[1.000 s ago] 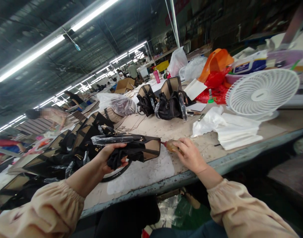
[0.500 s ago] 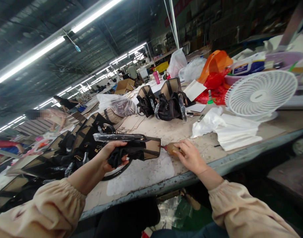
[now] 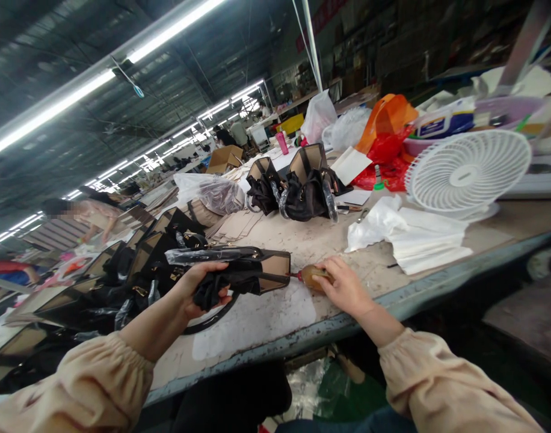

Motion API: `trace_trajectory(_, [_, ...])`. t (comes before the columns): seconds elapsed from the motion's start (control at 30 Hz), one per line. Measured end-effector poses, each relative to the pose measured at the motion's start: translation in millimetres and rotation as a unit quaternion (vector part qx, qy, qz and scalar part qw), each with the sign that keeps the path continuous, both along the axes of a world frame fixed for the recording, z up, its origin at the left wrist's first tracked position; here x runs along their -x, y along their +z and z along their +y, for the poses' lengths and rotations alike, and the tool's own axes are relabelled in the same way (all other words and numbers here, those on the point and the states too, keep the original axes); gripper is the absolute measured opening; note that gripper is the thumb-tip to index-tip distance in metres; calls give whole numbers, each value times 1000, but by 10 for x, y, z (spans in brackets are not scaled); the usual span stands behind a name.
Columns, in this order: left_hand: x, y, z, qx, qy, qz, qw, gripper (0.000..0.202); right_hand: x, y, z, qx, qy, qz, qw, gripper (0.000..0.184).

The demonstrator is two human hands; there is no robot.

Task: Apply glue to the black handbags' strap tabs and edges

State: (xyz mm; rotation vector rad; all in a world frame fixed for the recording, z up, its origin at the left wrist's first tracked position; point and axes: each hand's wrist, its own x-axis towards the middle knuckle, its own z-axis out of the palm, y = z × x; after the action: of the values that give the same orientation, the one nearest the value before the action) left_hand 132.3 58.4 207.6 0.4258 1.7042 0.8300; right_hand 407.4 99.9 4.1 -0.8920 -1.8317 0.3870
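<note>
My left hand [image 3: 202, 287] is closed around the black cloth side of a handbag [image 3: 275, 270], which lies tipped with its tan lining facing right. A plastic-wrapped handle [image 3: 198, 255] runs along the bag's upper side. In my right hand [image 3: 345, 285] is a squeeze bottle [image 3: 312, 278] of amber colour with a thin red nozzle, the fingers wrapped round it. The nozzle's tip is at the bag's right-hand edge; whether it touches cannot be made out. Beneath the bag, a white patch [image 3: 252, 331] covers part of the worktable [image 3: 370, 270].
Several black handbags [image 3: 140, 258] crowd the left, and more bags [image 3: 307, 186] stand further back. To the right are a white fan [image 3: 469, 171], crumpled white paper [image 3: 429, 234], a green-capped bottle [image 3: 378, 180] and a red plastic bag [image 3: 384, 171]. Another person [image 3: 92, 216] leans over at the far left.
The bag and my left hand have shifted very slightly left, and the nozzle sits a little closer to the bag's edge. The view has moved slightly.
</note>
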Motion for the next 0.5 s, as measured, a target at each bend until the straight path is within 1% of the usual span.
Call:
trace_trajectory(0.17, [-4,5,5,6,4,4,1000,24,-30,-13,71,-13,-38,26,999,13])
trace_trajectory(0.23, [-7,6,0,6,5,6,1000,24,-46,-11,81,-16,-42,26,999,14])
trace_trajectory(0.4, [-7,-4,-5,-10,3,-2,1000,20,-58,27,32,-11,-11,7,1000,10])
trace_trajectory(0.5, [-2,-17,1,-9,-1,-6,1000,22,-44,42,19,-6,2,7,1000,10])
